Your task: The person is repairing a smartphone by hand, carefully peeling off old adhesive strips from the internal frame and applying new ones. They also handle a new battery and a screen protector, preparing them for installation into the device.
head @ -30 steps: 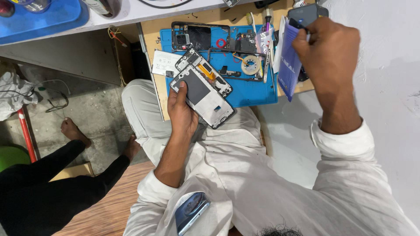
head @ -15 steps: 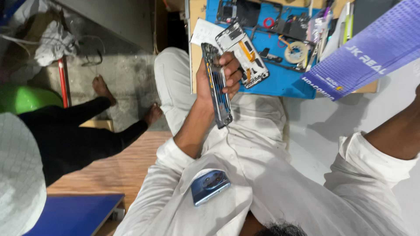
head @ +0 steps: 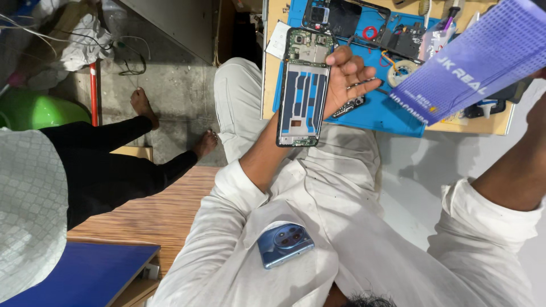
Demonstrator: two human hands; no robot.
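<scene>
The left hand (head: 344,77) holds an opened phone frame (head: 303,88) upright by its right edge, thumb and fingers curled against it, its bare inner side with blue strips and small green boards facing the camera, above the near edge of the blue work mat (head: 369,111). The right hand itself is out of view at the right edge, so whether it is pinching or spread I cannot tell; only the forearm (head: 512,170) shows, beside a purple printed packet (head: 472,62) raised over the desk (head: 270,68). The grip on the frame looks light and one-sided, so it could slip and fall onto the lap or the concrete floor (head: 170,91), and the exposed parts might be knocked by the packet swinging near. A blue phone (head: 284,244) sticking out of the white shirt pocket could also slide out if the person leans. On the mat lie another dark phone body (head: 344,20), a roll of tape (head: 401,71), and small parts. To the left, another person's bare feet (head: 142,102) rest on the floor by a green tub (head: 28,108), tangled cables (head: 114,48) and a wooden board (head: 136,210).
</scene>
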